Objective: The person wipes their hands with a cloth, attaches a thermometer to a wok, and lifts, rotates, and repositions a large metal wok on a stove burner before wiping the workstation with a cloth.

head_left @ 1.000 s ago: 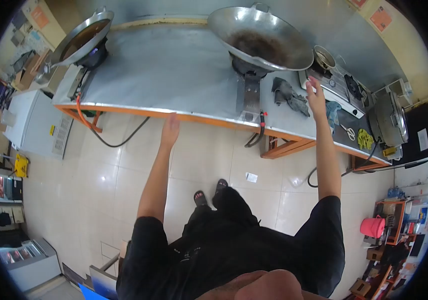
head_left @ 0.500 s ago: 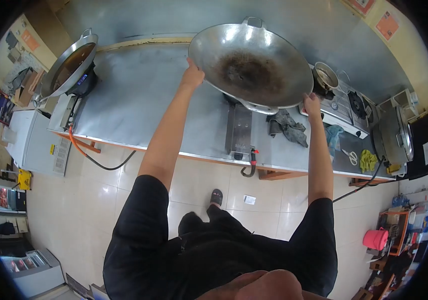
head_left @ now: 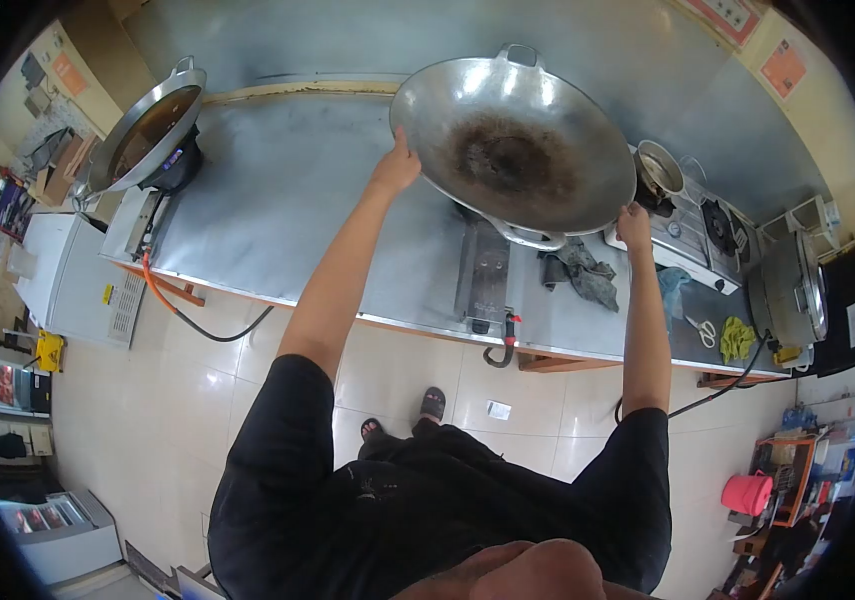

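Observation:
A large metal wok [head_left: 603, 140] with a browned bottom and two loop handles sits over a gas burner [head_left: 485, 270] on the steel counter. My left hand [head_left: 398, 167] grips its left rim, thumb up along the edge. On the right rim, my right hand [head_left: 634, 226] is closed round the edge. Neither hand is on a loop handle; one handle points to the wall and the other toward me. The wok hides the top of the burner. A dark grey cloth [head_left: 584, 275] lies beside the burner, near my right forearm.
A wok of brown liquid [head_left: 153, 135] stands on a burner at far left. On the right are a small pan [head_left: 660, 165] on a gas stove [head_left: 693, 235], scissors [head_left: 703, 330], a yellow-green cloth [head_left: 737, 340] and a lidded pot [head_left: 788, 285]. Hoses hang below the counter's front edge.
In the view, the wok and both hands sit slightly farther right and lower, as does the counter around them. My grip on the rim is the same. A second foot now shows.

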Motion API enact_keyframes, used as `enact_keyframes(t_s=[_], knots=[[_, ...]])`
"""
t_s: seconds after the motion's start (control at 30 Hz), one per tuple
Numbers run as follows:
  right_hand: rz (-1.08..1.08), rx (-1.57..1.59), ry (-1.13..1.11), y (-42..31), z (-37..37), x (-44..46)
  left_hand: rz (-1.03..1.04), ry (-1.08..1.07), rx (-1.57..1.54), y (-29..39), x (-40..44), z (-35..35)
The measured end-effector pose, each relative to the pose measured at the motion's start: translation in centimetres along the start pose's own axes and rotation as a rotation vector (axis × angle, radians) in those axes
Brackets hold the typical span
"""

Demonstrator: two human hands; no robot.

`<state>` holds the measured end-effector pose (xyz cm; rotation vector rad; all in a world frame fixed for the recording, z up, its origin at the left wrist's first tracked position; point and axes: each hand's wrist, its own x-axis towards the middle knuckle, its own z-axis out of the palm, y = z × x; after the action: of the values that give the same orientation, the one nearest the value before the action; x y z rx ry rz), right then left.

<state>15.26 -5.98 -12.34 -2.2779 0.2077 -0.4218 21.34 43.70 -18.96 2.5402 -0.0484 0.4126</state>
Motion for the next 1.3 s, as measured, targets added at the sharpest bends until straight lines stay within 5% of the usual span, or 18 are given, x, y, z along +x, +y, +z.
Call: enact_keyframes(t_s=[0.07, 0.13, 0.27, 0.4, 1.3], knots=[[-0.184, -0.293, 0.148, 4.6, 1.3, 2.3, 0.055, 0.16, 0.258, 0.8, -0.9, -1.1], [-0.346, -0.254, 0.175, -1.6, -1.2, -1.0, 0.156, 0.143, 0.383, 3.1, -3.2, -3.6], [-0.481, -0.287, 0.064, -2.6, -2.6, -2.3, 0.313, -0.08, 0.306, 2.9, -5.1, -4.2], [-0.369, -0.218, -0.012, -3.7, -3.4, -3.6, 0.334, -0.094, 0.32, 1.7, -4.5, -3.2], [-0.512, -0.289, -0.095, -0.8, -2.6, -4.6, 0.401, 0.079, 0.103, 4.3, -9.6, -7.3]])
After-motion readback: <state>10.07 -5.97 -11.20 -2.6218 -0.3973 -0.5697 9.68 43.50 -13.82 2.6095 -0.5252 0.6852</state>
